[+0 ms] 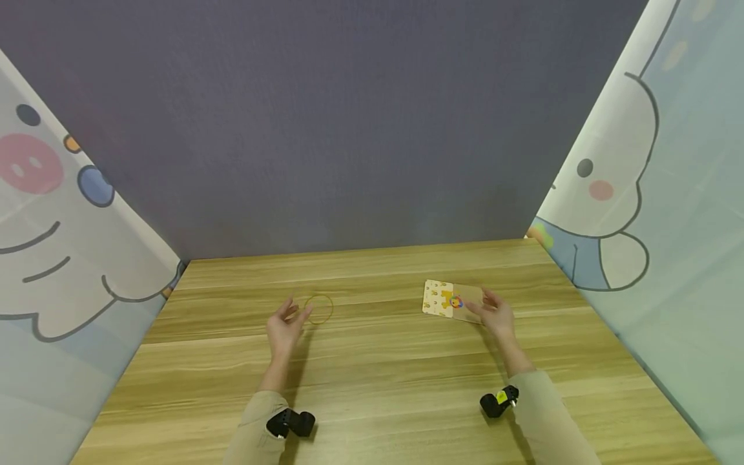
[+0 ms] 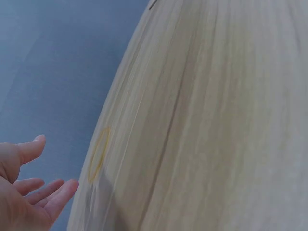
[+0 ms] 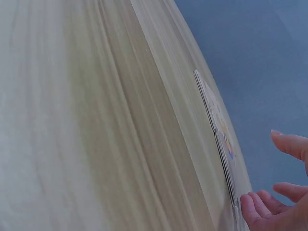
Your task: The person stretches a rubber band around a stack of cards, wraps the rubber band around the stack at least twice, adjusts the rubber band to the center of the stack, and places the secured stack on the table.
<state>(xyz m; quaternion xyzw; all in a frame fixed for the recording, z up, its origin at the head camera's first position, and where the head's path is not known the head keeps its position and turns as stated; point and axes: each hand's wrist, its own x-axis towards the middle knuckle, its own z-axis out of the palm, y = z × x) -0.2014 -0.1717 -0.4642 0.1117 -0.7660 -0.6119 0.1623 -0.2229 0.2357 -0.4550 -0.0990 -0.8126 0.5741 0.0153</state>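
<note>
A thin yellow loop, like a rubber band, lies on the wooden table. Just left of it in the head view is my left hand, thumb and fingers spread and loosely bent, with nothing between them. On the right lies a flat, thin booklet, cream with small bear prints on one half and plain brown on the other, a small colourful figure at the middle. My right hand hovers at its brown end, fingers relaxed. In the right wrist view the fingertips are right at the booklet's edge, thumb held apart.
The table has a wood-grain top. A dark grey panel rises along its far edge. Light cloth with cartoon animals hangs at the left and right. A small black camera sits on each sleeve.
</note>
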